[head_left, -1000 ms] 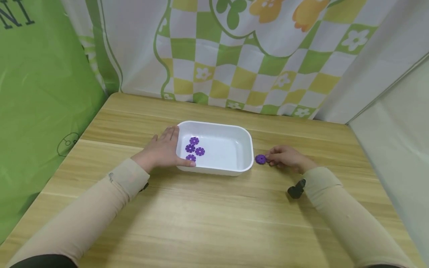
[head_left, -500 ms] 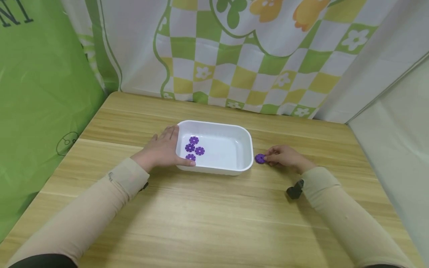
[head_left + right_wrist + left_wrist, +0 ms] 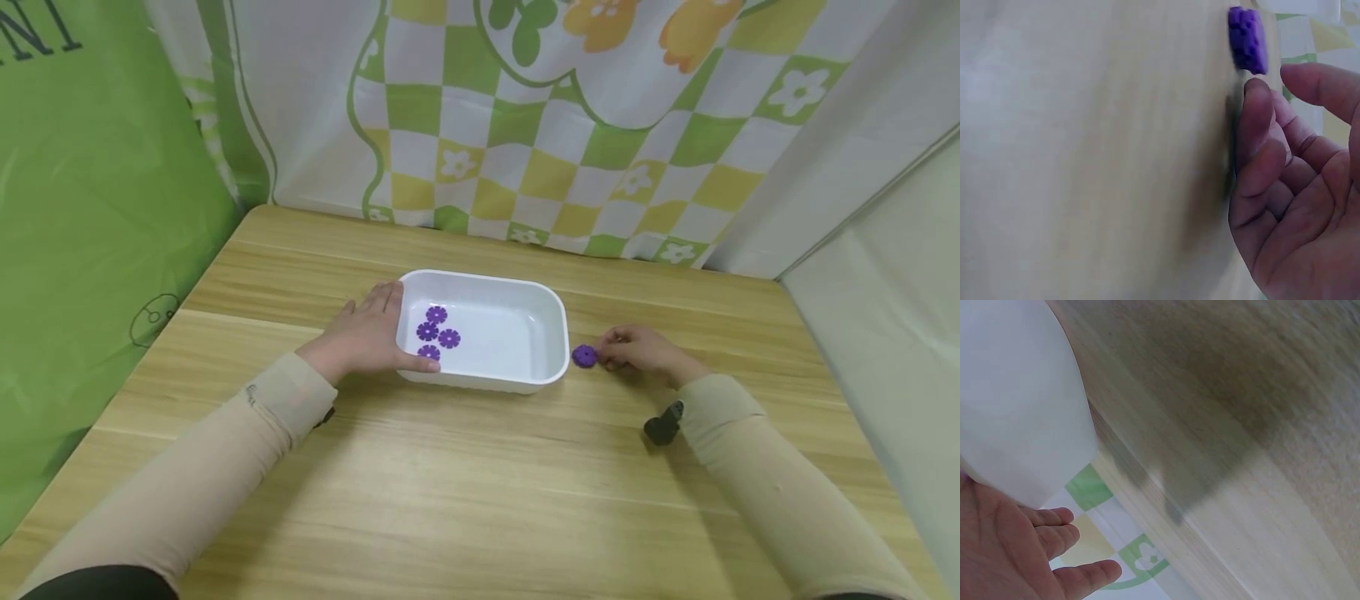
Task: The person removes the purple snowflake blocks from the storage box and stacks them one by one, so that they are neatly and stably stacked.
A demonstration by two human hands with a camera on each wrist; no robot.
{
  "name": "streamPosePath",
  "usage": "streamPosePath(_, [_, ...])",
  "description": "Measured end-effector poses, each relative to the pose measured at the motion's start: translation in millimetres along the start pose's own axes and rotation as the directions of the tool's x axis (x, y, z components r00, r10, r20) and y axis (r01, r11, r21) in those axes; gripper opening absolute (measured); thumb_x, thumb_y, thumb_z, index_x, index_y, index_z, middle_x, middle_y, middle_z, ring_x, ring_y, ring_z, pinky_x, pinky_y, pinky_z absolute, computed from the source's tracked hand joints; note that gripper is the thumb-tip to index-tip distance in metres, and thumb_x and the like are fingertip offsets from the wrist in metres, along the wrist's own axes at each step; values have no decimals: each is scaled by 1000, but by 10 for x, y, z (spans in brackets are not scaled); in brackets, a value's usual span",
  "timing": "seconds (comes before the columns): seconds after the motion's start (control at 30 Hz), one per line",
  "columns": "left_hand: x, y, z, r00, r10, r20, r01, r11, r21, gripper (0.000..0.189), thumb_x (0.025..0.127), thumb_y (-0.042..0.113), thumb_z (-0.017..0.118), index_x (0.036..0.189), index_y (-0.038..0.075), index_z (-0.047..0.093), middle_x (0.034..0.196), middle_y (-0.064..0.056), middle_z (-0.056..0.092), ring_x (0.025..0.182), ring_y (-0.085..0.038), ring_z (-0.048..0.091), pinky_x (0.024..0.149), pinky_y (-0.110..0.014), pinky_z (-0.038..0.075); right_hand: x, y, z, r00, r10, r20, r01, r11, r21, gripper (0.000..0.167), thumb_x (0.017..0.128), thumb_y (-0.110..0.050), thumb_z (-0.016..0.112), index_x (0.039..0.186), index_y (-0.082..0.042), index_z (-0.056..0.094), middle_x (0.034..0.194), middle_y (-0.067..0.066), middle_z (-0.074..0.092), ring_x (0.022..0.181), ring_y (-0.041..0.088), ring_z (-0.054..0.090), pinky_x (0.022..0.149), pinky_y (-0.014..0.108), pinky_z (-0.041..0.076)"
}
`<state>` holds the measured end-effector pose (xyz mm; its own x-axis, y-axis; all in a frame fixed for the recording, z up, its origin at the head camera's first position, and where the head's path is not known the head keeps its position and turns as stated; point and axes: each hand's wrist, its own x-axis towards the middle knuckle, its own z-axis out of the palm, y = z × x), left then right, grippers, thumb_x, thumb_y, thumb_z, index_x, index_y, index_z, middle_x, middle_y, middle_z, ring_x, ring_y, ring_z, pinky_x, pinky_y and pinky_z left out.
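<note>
A white plastic tray (image 3: 510, 337) stands on the wooden table, with several purple notched snowflake discs (image 3: 449, 338) lying flat at its left end. My left hand (image 3: 367, 337) rests against that end, thumb along the near rim. In the left wrist view its fingers (image 3: 1060, 540) stretch out straight beside the tray wall. Just right of the tray sits a small stack of purple snowflake discs (image 3: 584, 356), its layers visible in the right wrist view. My right hand (image 3: 641, 350) is beside this stack, fingers loosely bent. Thumb and forefinger stand apart, with nothing between them.
The wooden table (image 3: 465, 483) runs back to a green, yellow and white checked curtain (image 3: 525, 150). A green sheet (image 3: 90, 233) hangs on the left, a pale one (image 3: 892, 275) on the right. A small dark device (image 3: 663, 425) is at the right cuff.
Half a second ago my right thumb and finger were on the edge of the disc stack; now they have drawn slightly back to the right. The left hand and tray stay put.
</note>
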<state>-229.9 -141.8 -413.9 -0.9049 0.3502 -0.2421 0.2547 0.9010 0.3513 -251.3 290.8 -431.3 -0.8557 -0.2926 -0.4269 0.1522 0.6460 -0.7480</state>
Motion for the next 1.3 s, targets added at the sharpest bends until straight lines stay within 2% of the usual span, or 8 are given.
streamPosePath(0.13, [5,13,-4,1000,1,0,-1,1000,-1,145,75,81,72,161,-8,-3,170,-25,-1,156,-40,0,122,-65,1,20,-115,-51,999,-27,-34,28,999,36,30,106,-15,56,120,12,57,97,2,66,87,12,58,74,26,50])
streamPosePath(0.27, [-2,26,-11,1000,-1,0,1,1000,-3,145,75,80,73,161,-8,-3,170,-26,0,156,-41,1,121,-65,2,68,-362,-63,997,-65,-49,68,996,56,34,107,-18,54,124,12,55,103,5,66,94,15,58,82,30,49])
streamPosePath(0.4, [-15,20,-13,1000,-1,0,1,1000,3,145,74,81,72,161,-8,-2,170,-26,0,156,-41,1,122,-65,2,157,-657,19,997,-80,-15,81,990,113,37,108,-21,53,129,9,53,114,10,64,102,21,58,89,34,47])
streamPosePath(0.6, [-14,15,-9,1000,3,5,-3,999,38,149,70,91,64,162,-6,-3,170,-24,-3,157,-39,-2,124,-60,3,315,-971,211,993,-112,48,103,982,156,31,109,-21,53,127,4,56,118,12,62,104,22,58,89,33,47])
streamPosePath(0.83, [-13,13,-14,1000,4,0,-4,998,57,150,70,92,63,161,-7,-4,170,-23,-5,157,-39,-3,124,-58,3,400,-1228,414,978,-183,104,173,980,102,29,109,-18,51,126,4,59,122,18,65,109,27,60,92,36,48])
streamPosePath(0.97, [-4,9,-10,1000,1,-10,-1,998,58,150,70,91,65,161,-7,-4,170,-24,-4,157,-39,-3,124,-58,2,455,-1363,557,972,-187,145,181,982,53,26,106,-17,55,124,2,62,118,15,66,108,26,61,90,36,50])
streamPosePath(1.2, [7,5,3,1000,6,-19,-4,991,134,149,70,96,56,161,-5,-4,169,-22,-10,155,-35,-15,121,-58,-11,566,-1571,741,964,-198,179,202,979,-7,27,104,-20,60,121,0,65,118,15,67,111,29,62,95,41,52])
streamPosePath(1.3, [2,9,-1,1000,14,-21,-11,990,140,149,70,96,56,161,-6,-3,169,-23,-9,155,-36,-15,121,-59,-11,655,-1603,781,966,-177,190,189,981,-45,27,103,-18,61,121,1,67,118,15,68,110,29,64,96,41,54])
